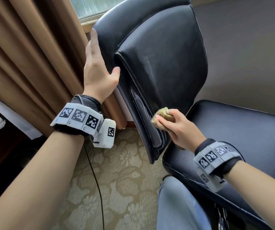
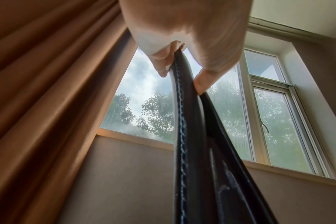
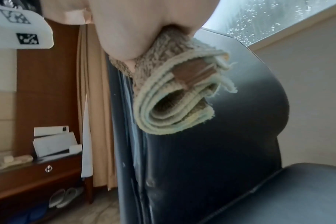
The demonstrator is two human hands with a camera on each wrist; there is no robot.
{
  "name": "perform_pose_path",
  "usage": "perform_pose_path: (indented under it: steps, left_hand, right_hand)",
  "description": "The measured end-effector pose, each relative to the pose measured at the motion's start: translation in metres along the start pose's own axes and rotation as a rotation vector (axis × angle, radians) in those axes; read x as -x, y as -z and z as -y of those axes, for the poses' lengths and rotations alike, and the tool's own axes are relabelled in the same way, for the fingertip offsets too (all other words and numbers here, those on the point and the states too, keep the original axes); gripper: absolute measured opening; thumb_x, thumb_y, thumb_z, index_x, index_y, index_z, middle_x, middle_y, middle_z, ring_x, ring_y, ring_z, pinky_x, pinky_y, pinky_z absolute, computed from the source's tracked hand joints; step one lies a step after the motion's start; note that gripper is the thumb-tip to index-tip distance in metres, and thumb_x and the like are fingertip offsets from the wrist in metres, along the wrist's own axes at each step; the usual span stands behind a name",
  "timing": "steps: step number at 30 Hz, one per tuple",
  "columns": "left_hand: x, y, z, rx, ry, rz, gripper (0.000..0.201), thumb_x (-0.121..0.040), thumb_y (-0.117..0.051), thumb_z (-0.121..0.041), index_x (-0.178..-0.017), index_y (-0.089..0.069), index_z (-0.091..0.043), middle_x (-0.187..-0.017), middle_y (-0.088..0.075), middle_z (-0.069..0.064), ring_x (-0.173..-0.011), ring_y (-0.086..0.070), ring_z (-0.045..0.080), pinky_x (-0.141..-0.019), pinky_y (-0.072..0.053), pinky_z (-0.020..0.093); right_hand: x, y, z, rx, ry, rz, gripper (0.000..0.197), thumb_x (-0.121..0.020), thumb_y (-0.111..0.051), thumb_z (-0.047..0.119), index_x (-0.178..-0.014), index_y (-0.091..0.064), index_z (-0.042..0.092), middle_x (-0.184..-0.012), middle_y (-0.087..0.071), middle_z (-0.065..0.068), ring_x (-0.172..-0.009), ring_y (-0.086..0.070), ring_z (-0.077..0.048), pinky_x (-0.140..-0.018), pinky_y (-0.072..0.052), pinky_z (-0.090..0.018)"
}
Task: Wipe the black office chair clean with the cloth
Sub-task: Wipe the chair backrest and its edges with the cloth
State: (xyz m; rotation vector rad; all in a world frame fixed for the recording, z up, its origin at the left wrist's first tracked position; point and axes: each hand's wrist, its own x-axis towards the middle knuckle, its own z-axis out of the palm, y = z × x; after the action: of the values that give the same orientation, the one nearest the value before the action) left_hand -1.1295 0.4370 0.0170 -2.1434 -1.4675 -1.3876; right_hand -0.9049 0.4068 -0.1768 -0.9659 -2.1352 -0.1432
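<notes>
While the left hand [image 1: 98, 70] braces the side edge of the black office chair [image 1: 163, 52], fingers flat behind the backrest and thumb on the front padding, the right hand [image 1: 181, 128] clenches a folded, tan cloth [image 1: 162, 114] against the lower left edge of the backrest, just above the seat [image 1: 241, 130]. To wipe this seam well, the person would likely do best to keep the brace firm, press the fold's flat face into the stitched groove, and draw it along the edge in overlapping strokes.
</notes>
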Motion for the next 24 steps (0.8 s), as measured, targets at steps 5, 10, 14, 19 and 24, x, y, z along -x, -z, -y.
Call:
perform_pose_path:
  steps: [5,10,14,19,24]
  left_hand:
    - [0.0,-0.003,-0.003,-0.004,0.007,-0.014,0.085,-0.076,-0.061,-0.007,-0.145,-0.013,0.008,-0.143,-0.031,0.019,-0.133,-0.034,0.025,-0.098,-0.013,-0.004]
    - [0.001,-0.001,-0.005,-0.024,-0.006,-0.014,0.084,-0.076,-0.061,-0.006,-0.144,-0.014,0.01,-0.143,-0.031,0.02,-0.133,-0.03,0.021,-0.099,-0.011,-0.004]
    - [0.002,0.001,-0.004,-0.04,-0.012,-0.02,0.083,-0.076,-0.062,-0.005,-0.143,-0.016,0.011,-0.144,-0.031,0.02,-0.13,-0.027,0.012,-0.1,-0.009,-0.003]
    - [0.002,0.001,-0.005,-0.045,-0.008,-0.003,0.083,-0.077,-0.062,-0.005,-0.143,-0.014,0.011,-0.146,-0.028,0.021,-0.128,-0.021,0.009,-0.101,-0.008,-0.003]
    - [0.003,0.001,-0.005,-0.051,-0.009,0.003,0.083,-0.077,-0.062,-0.006,-0.143,-0.014,0.011,-0.145,-0.028,0.019,-0.124,-0.021,0.004,-0.1,-0.008,-0.004]
  right_hand:
    - [0.028,0.01,-0.022,-0.054,-0.006,0.046,0.035,-0.089,-0.041,0.021,-0.123,-0.047,0.024,-0.113,-0.044,-0.014,-0.092,-0.057,-0.034,-0.068,-0.056,-0.038]
    - [-0.007,0.011,-0.003,-0.24,-0.109,-0.17,0.042,-0.087,-0.047,0.016,-0.128,-0.047,0.017,-0.12,-0.035,-0.008,-0.112,-0.042,-0.024,-0.101,-0.031,-0.016]
    - [-0.01,-0.011,0.008,-0.219,-0.033,-0.126,0.04,-0.09,-0.045,0.014,-0.13,-0.048,0.017,-0.121,-0.036,-0.01,-0.109,-0.045,-0.028,-0.096,-0.042,-0.03]
    - [0.036,-0.03,0.01,-0.298,-0.035,-0.019,0.039,-0.089,-0.045,0.013,-0.126,-0.055,0.016,-0.123,-0.036,-0.008,-0.111,-0.048,-0.025,-0.095,-0.046,-0.034]
    - [0.017,-0.013,0.012,-0.224,-0.033,-0.247,0.037,-0.09,-0.05,0.014,-0.127,-0.047,0.01,-0.118,-0.037,-0.011,-0.11,-0.045,-0.026,-0.104,-0.035,-0.021]
